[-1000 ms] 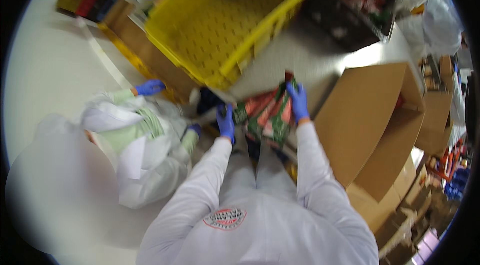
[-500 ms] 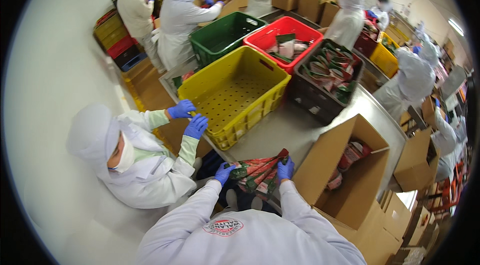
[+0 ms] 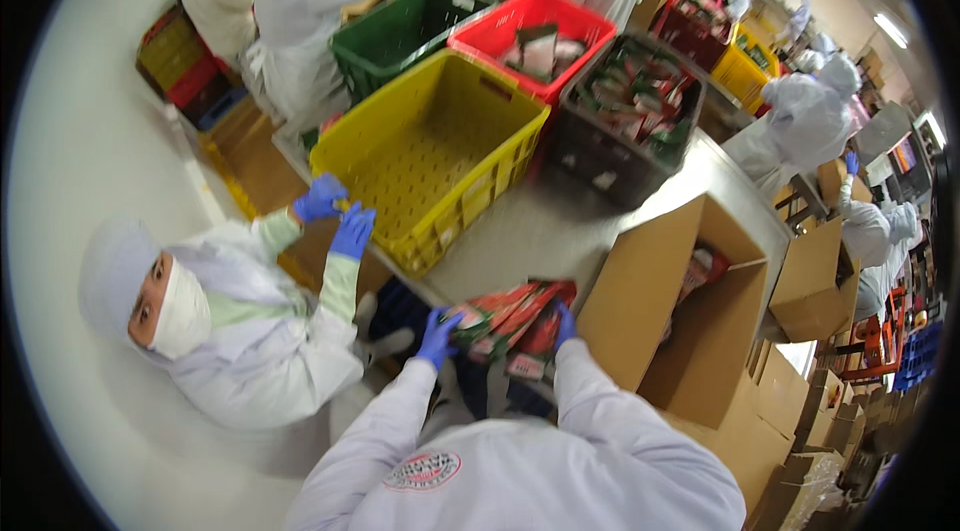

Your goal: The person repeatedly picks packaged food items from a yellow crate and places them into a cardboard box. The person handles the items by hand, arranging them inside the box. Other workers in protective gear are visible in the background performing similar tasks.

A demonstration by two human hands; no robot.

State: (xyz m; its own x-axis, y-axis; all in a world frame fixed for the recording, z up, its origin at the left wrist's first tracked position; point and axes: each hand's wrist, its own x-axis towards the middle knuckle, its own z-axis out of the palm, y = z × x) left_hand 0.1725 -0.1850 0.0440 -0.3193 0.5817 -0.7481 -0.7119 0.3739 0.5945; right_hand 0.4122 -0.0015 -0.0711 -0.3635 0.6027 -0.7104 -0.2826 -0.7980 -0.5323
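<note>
Head view: the packets point(image 3: 512, 316) are at lower centre of the frame, a loose bunch between two blue-gloved hands. The left hand point(image 3: 437, 336) is partly curled on their left end; the right hand point(image 3: 566, 324) pinches their right end, some fingers hidden. The step in hand looks like holding and gathering the bunch; a next move would call for even support from both sides, since the packets seem slippery and limp. Their wrapping is glossy, creased, red and green. Right of centre stands a stiff, matt cardboard box point(image 3: 640, 301); upper centre, a ribbed yellow plastic crate point(image 3: 480, 189) on a smooth metal table point(image 3: 525, 246).
</note>
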